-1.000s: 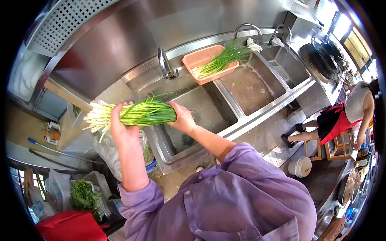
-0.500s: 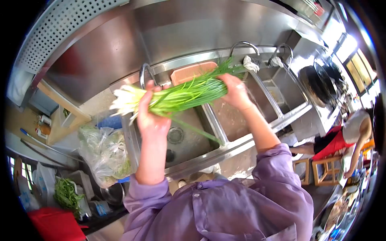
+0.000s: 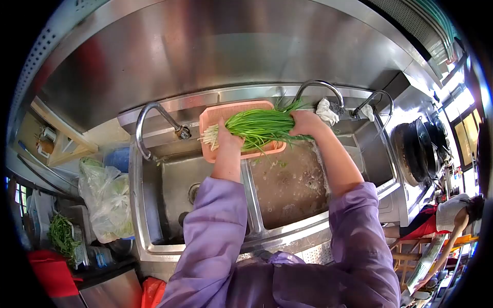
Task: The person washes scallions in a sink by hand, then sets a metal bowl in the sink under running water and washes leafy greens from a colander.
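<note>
A bunch of green onions (image 3: 262, 124) lies over a pink plastic basket (image 3: 207, 116) at the back of the sinks, white root ends to the left and green tops to the right. My left hand (image 3: 229, 137) is closed round the bunch near its white end. Round the leafy end, my right hand (image 3: 307, 124) grips the green tops, some of which stick out past it. Below the basket's right part is a sink basin (image 3: 292, 192) of cloudy water with bits of green floating in it.
A curved faucet (image 3: 149, 115) stands over the left basin (image 3: 174, 179); two more rise farther right. Bagged vegetables (image 3: 110, 200) sit left of the sinks, leafy greens (image 3: 62, 236) beyond them. White cloths (image 3: 327, 112) lie behind the sinks. Another person (image 3: 447, 218) works at far right near dark woks (image 3: 411, 149).
Both hands have carried the green onions from above the left basin back and onto the pink basket. The view has shifted, showing more of the middle basin's water.
</note>
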Available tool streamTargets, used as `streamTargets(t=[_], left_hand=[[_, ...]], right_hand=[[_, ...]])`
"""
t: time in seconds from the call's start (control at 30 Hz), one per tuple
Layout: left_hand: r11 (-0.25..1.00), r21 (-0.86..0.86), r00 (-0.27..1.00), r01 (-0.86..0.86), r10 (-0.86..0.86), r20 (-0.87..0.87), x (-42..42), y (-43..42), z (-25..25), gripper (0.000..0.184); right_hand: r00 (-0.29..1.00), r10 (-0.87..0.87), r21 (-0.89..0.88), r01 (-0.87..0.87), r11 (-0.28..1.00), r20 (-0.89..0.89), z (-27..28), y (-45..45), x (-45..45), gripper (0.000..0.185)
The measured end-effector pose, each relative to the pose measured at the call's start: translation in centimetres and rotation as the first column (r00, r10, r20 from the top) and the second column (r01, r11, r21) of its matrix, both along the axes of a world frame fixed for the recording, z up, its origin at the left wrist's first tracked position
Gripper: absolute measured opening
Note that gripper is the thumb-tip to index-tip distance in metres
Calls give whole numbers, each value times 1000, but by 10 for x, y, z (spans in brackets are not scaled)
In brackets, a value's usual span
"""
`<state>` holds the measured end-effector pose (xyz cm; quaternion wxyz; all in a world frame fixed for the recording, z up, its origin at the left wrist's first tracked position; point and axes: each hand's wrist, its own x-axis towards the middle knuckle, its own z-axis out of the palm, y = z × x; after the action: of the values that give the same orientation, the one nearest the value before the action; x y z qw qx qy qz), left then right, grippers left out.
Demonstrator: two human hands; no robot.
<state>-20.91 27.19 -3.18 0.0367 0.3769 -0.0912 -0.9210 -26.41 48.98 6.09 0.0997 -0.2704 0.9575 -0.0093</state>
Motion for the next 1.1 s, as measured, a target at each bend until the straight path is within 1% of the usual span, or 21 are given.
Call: streamTargets(t=[0.03, 0.1, 0.17, 0.23, 0.3, 0.33, 0.37, 0.4, 0.43, 0.47, 0.53, 0.67, 0.77, 0.83, 0.87, 0.93, 0.97, 1.0, 1.03, 1.07, 1.1], left_hand=[[1000, -18, 1000, -9, 10, 15, -2, 1, -7, 49], [999, -36, 999, -26, 27, 38, -4, 2, -18, 53], [996, -61, 980, 70, -58, 189, -1, 4, -28, 60], [984, -152, 990, 90, -72, 125, 18, 3, -41, 65], [855, -471, 975, 218, -212, 66, 36, 3, -54, 53], [686, -679, 955, 262, -285, 81, 56, 6, -42, 42], [683, -680, 955, 266, -284, 87, 74, 13, -30, 42], [84, -967, 927, 242, -315, 204, 92, 23, -19, 39], [-557, -822, 910, 120, -269, 315, 100, 28, -13, 36], [-558, -820, 910, 127, -264, 321, 102, 28, -19, 36], [-829, -558, 941, -33, -214, 263, 103, 24, -36, 27], [-764, -639, 904, -91, -332, 269, 93, 12, -49, 9], [-768, -634, 902, -95, -336, 272, 94, 11, -48, 8], [-769, -634, 899, -85, -333, 284, 91, 10, -49, 8], [-754, -651, 899, -80, -338, 280, 91, 12, -49, 8], [-740, -669, 900, -65, -334, 282, 88, 15, -51, 9], [-739, -671, 899, -64, -334, 282, 88, 17, -52, 9], [-758, -650, 900, -46, -314, 302, 87, 20, -54, 10], [-778, -628, 900, -34, -297, 320, 86, 22, -53, 12], [-778, -626, 898, -47, -308, 316, 86, 22, -53, 12], [-774, -633, 901, -28, -294, 320, 86, 22, -52, 16]], right_hand=[[1000, 2, 1, -2, 1000, -1, -7, -2, -12, 51], [972, -100, 99, 80, 992, 212, -18, -7, -29, 53], [965, -126, 133, 97, 986, 232, -24, -12, -40, 53], [955, -155, 159, 117, 980, 251, -24, -19, -40, 54], [984, -147, 145, 131, 981, 102, -20, -26, -39, 54], [991, -132, 158, 125, 980, 33, -22, -28, -39, 54], [991, -131, 154, 123, 980, 39, -22, -31, -41, 54], [995, -90, 207, 81, 975, 36, -22, -33, -42, 54], [998, -48, 256, 39, 966, 28, -21, -37, -45, 54], [998, -44, 254, 33, 967, 34, -25, -40, -48, 54], [999, -13, 249, 24, 968, -44, -38, -48, -55, 49], [996, -14, 275, 37, 961, -86, -59, -65, -61, 47], [979, 37, 293, 23, 956, -199, -56, -77, -53, 57], [924, 41, 314, 88, 945, -381, -48, -82, -37, 64], [924, 42, 317, 87, 944, -380, -44, -84, -28, 64], [878, 141, 221, -42, 974, -458, -30, -98, 1, 69], [880, 201, 121, -164, 979, -431, -31, -107, 16, 46], [858, 301, 101, -286, 953, -416, -42, -112, 29, 43], [893, 351, 83, -341, 936, -280, -50, -122, 41, 36], [880, 394, -17, -413, 911, -264, -67, -126, 46, 26], [884, 383, -16, -402, 916, -269, -90, -127, 41, 26]])
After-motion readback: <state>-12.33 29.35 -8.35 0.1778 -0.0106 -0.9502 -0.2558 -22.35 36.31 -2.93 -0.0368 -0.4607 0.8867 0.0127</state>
